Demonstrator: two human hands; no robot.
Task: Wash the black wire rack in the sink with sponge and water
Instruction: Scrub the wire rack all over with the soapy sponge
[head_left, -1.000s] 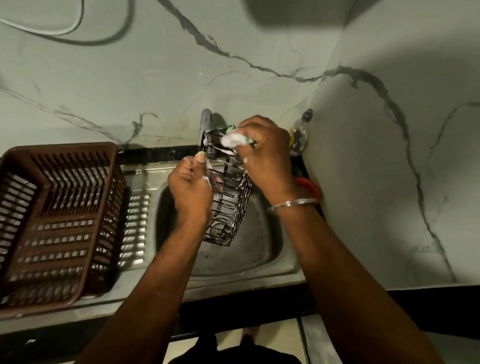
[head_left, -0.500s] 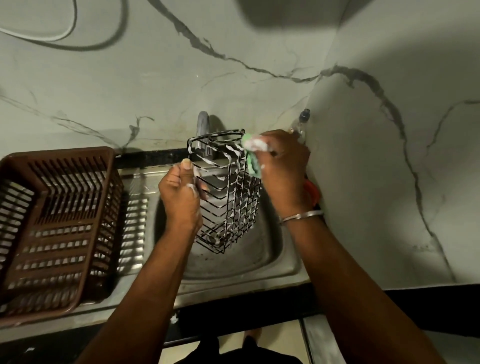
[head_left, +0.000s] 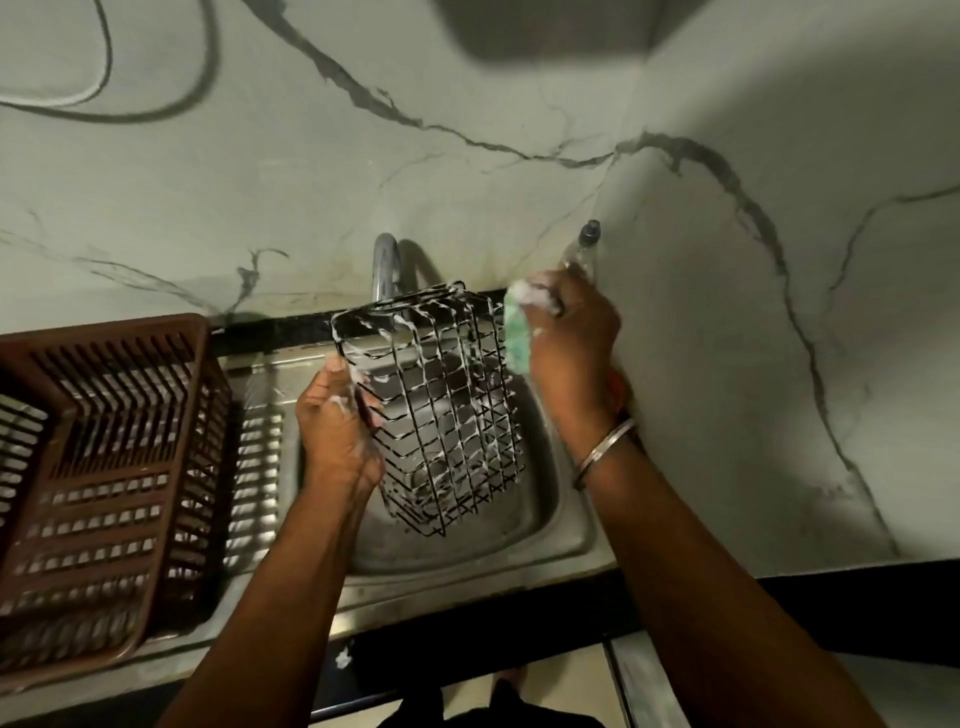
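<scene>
Now that the black wire rack (head_left: 447, 410) has swung upright above the steel sink (head_left: 563, 519), the left grip (head_left: 337, 431) clasps its left wires; the right grip (head_left: 571, 353), clutching the foamy green sponge (head_left: 517, 340), has shifted from rim to right side; scrubbing continues, rinse pending.

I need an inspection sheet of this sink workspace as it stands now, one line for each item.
Surface: steel sink set in a dark counter.
Job's things: black wire rack held tilted above the basin, foam on its wires; green sponge, foamy, at the rack's upper right edge.
Clutter: brown plastic crate on the draining board; clear bottle in the corner.
Hands: left hand grips the rack's left side; right hand holds the sponge, with a bangle on the wrist.
Cables: thin cable looping on the wall, top left.
Surroundings: marbled wall; tap behind the rack, running water cannot be told.
</scene>
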